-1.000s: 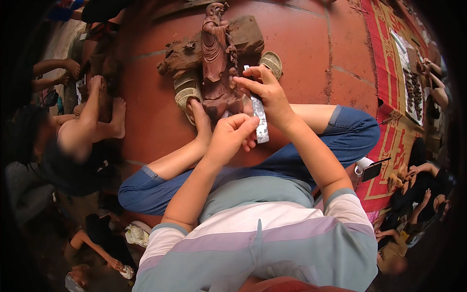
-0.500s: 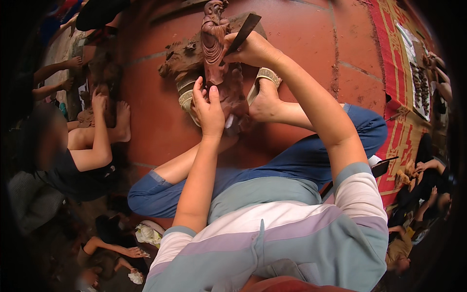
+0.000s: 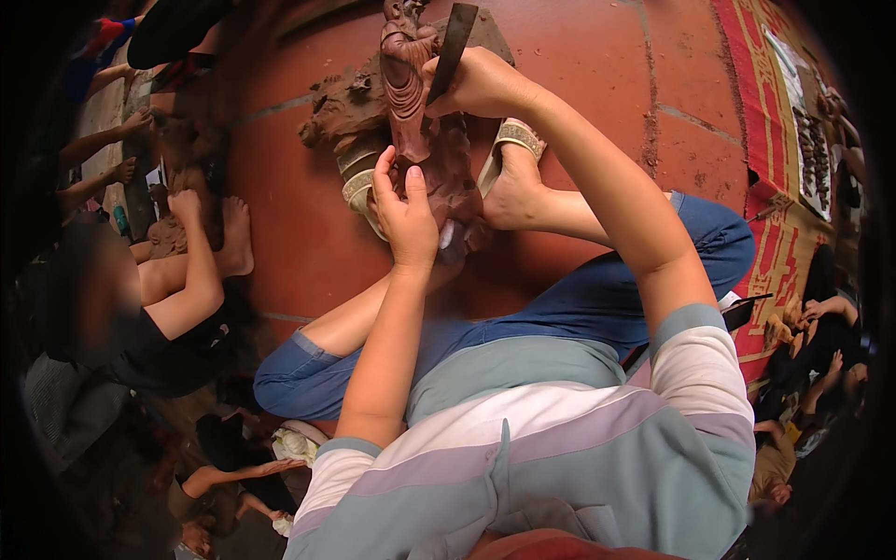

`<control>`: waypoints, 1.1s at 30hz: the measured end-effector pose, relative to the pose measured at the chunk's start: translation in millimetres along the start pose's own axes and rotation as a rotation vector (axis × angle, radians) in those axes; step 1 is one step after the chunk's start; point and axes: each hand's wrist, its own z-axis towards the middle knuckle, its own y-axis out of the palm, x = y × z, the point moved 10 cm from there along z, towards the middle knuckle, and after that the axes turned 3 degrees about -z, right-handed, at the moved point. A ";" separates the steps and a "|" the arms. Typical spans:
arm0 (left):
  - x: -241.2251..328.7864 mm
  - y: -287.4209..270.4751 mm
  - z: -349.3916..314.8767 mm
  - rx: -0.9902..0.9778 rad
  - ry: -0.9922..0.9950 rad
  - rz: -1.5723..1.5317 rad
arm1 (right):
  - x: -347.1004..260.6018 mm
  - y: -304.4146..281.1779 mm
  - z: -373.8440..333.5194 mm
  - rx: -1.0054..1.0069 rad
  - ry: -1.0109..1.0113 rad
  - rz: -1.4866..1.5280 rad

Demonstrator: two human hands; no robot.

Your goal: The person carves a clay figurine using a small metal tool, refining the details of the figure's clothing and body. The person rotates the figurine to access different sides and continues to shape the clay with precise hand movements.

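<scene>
We're pinching a dark strip (image 3: pixel 454 45) in our right hand (image 3: pixel 478 84) and holding our left hand (image 3: pixel 408 226) loosely spread, maybe to steady the statue (image 3: pixel 405 82).

The left hand (image 3: pixel 408 222) is loosely spread; the right hand (image 3: pixel 478 82), farther forward, pinches.

The statue's base (image 3: pixel 455 182) lies between two sandals (image 3: pixel 359 189), left of the mat (image 3: pixel 779 252).
</scene>
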 end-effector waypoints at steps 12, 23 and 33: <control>14.1 -2.4 0.3 0.058 0.129 0.104 | 18.6 -5.6 12.5 0.006 0.068 0.140; 13.9 0.6 -1.1 0.037 0.089 0.066 | 14.3 -14.0 12.5 0.004 -0.122 0.238; 10.9 -0.2 -0.5 0.039 0.055 0.044 | 17.1 -13.6 13.3 0.015 -0.113 0.238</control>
